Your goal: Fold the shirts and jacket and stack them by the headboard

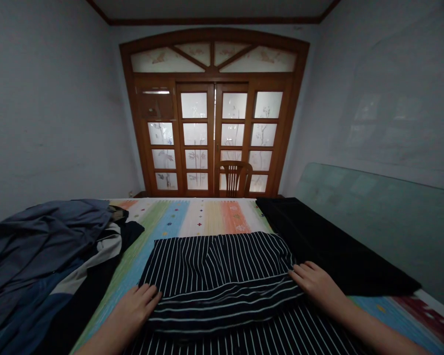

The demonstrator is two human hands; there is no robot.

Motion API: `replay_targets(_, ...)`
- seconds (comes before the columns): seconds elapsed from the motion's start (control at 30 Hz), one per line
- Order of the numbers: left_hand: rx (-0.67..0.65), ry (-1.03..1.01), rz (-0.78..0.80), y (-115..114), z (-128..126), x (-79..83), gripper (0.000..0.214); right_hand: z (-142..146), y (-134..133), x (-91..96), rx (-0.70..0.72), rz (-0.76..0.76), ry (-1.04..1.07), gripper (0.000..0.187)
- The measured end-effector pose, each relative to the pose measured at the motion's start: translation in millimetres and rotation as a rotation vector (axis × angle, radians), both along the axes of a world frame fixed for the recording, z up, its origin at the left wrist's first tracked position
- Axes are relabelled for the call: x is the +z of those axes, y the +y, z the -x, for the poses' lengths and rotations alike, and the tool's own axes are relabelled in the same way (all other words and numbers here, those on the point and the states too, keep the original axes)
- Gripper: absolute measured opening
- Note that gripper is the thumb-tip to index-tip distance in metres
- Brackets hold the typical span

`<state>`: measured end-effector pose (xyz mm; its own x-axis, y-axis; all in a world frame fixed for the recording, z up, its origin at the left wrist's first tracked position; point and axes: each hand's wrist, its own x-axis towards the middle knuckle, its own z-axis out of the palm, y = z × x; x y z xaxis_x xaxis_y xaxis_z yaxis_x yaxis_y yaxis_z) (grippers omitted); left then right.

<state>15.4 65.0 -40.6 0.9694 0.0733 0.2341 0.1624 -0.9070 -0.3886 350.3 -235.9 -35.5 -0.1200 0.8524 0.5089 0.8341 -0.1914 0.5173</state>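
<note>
A navy garment with thin white stripes [214, 261] lies on the bed, with its near part folded over into a thick doubled band. My left hand [136, 308] rests flat on the band's left end, fingers on the striped cloth. At the right end, my right hand [314, 283] lies palm down with its fingertips on the fold. Neither hand visibly grips the cloth. More of the striped fabric spreads toward me below the fold and runs out of view at the bottom.
The bed's multicoloured striped sheet [207, 217] runs ahead. A folded black cloth [329, 246] lies to the right, and a heap of blue and dark clothes [40, 246] lies to the left. A glass pane [373, 222] stands beyond the right side; a wooden chair [235, 177] stands before glazed doors [210, 133].
</note>
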Motion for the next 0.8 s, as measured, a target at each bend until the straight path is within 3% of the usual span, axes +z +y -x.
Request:
replay_targets(0.1, -0.018, -0.021, -0.078, 19, -8, 25.3, 0.042, -3, 3, 20.1, -0.021, -0.025, -0.102, 0.034)
replay_targets(0.2, -0.018, -0.116, -0.151, 26, 0, 35.8, 0.045, -2, -7, 24.0, -0.025, -0.048, -0.17, 0.035)
replay_targets(0.3, -0.023, -0.145, -0.159, 18, 20, 23.3, 0.049, 4, -29, 4.0, 0.022, -0.054, -0.156, 0.037)
replay_targets(0.4, -0.097, -0.069, -0.058, 6, 41, -0.6, 0.053, 11, -52, -24.3, 0.087, -0.059, -0.111, 0.039)
replay_targets(0.5, -0.137, -0.036, 0.003, 2, 54, -16.3, 0.056, 14, -66, -39.4, 0.105, -0.064, -0.067, 0.039)
replay_targets(0.67, -0.23, -0.148, -0.158, 7, 58, -20.0, 0.05, 18, -72, -32.5, 0.119, -0.021, -0.003, 0.042)
replay_targets(0.8, -0.245, -0.146, -0.053, 11, 66, -21.4, 0.051, 24, -78, -13.2, 0.114, 0.05, 0.08, 0.045)
